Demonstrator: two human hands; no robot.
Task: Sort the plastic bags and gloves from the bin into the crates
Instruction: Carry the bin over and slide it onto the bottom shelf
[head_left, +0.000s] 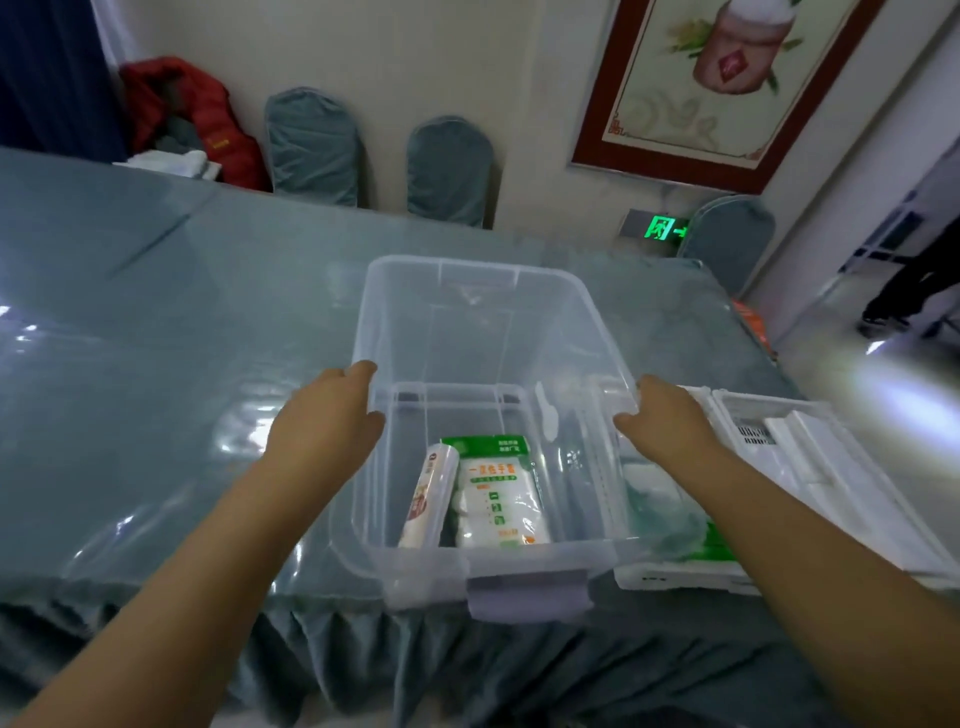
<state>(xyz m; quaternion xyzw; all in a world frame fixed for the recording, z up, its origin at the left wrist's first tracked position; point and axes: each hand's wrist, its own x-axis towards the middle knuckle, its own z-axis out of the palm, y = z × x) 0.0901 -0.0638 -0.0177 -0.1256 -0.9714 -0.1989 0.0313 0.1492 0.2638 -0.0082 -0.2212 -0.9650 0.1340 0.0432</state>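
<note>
Clear bin (493, 291) gripped by both hands; green-labelled glove pack (498, 493).

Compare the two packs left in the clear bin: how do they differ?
The roll pack is a narrow tube with red-brown print; the glove pack is a wide flat pouch, white with a green header. The roll pack lies left, against the bin wall, with the glove pack beside it toward the middle. Both lie lengthwise on the bin floor, neither touched by a hand.
</note>
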